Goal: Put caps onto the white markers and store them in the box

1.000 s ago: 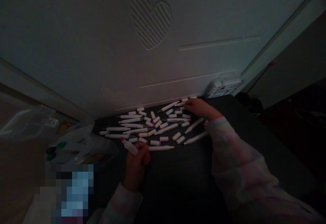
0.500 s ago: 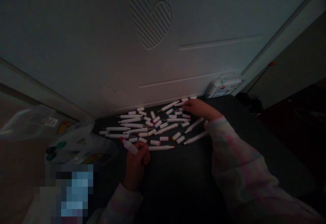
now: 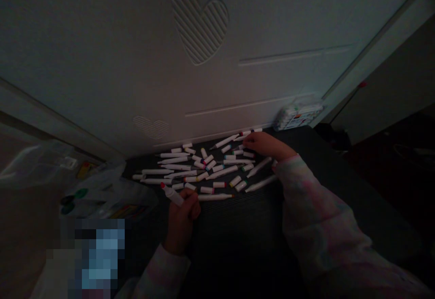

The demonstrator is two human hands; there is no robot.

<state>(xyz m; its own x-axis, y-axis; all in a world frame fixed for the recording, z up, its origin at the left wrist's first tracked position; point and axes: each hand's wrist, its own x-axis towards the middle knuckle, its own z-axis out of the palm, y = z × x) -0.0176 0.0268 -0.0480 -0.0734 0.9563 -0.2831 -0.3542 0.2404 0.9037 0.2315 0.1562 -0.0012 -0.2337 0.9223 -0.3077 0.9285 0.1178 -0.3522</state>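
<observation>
My left hand [image 3: 183,217] is closed around a white marker [image 3: 174,196] whose bare red tip points up and to the left. At the back right, my right hand [image 3: 263,145] has its fingers pinched on a white marker [image 3: 239,147] with a grey tip, lying among the others; its far end is hidden under the fingers. Between and beyond my hands, many uncapped white markers [image 3: 222,172] lie spread out. Loose white caps with coloured bands, such as a red-banded cap [image 3: 219,185] and a green-banded cap [image 3: 241,185], are mixed in among them.
The dark tabletop [image 3: 244,240] meets a pale panel [image 3: 217,86] with carved hearts. A clear-wrapped pack [image 3: 298,115] stands at the back right corner. On the left are a clear plastic bag [image 3: 108,195] and green round items [image 3: 80,193]. The light is dim.
My right hand has slid very slightly to the left. My left hand keeps holding the red-tipped marker in the same place.
</observation>
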